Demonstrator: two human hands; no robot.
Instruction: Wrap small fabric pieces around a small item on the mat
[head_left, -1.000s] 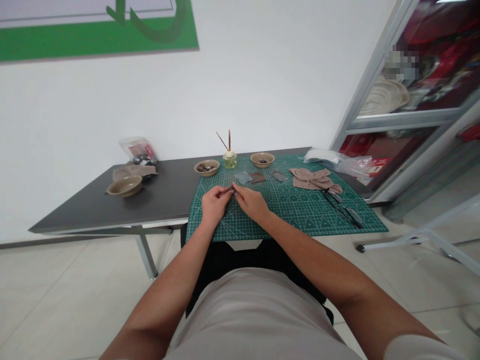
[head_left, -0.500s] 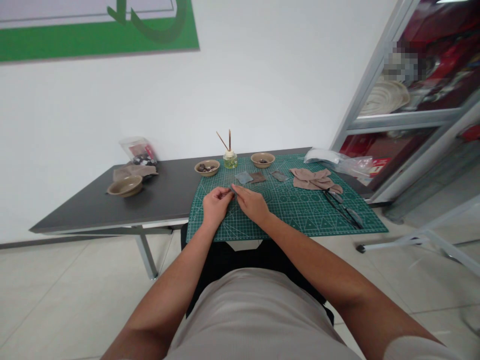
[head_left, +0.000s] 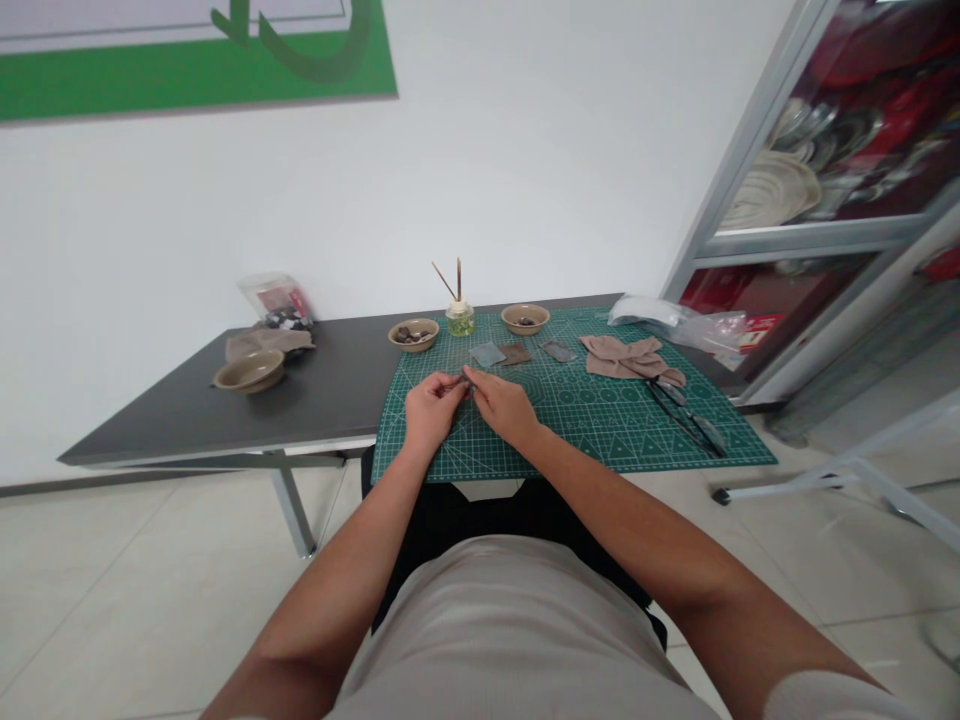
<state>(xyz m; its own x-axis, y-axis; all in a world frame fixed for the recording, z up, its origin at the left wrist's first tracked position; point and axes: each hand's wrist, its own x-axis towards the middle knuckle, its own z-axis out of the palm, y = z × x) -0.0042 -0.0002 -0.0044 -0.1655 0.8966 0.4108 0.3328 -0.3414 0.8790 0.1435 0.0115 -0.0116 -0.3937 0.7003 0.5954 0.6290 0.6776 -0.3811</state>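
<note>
Over the near part of the green cutting mat [head_left: 600, 425], my two hands meet at the fingertips. My left hand [head_left: 431, 405] is closed in a pinch around something small and dark, mostly hidden by the fingers. My right hand [head_left: 504, 405] is closed too, its fingertips pressed against the left ones; whatever lies between them is too small to make out. Just beyond the fingers lie a grey-blue square sheet [head_left: 487, 353], a brown sheet [head_left: 515, 353] and a thin greyish piece [head_left: 559, 350].
Behind stand a bowl of dark lumps [head_left: 413, 335], a small jar with sticks [head_left: 460, 318] and another bowl [head_left: 525, 319]. To the right are a brown cloth [head_left: 630, 358], glasses [head_left: 686, 418] and a plastic bag [head_left: 675, 325]. A further bowl [head_left: 250, 371] stands left.
My fingers have shifted very slightly where they meet, and a grey edge seen at the right fingertips shows less now. Everything else stays in place.
</note>
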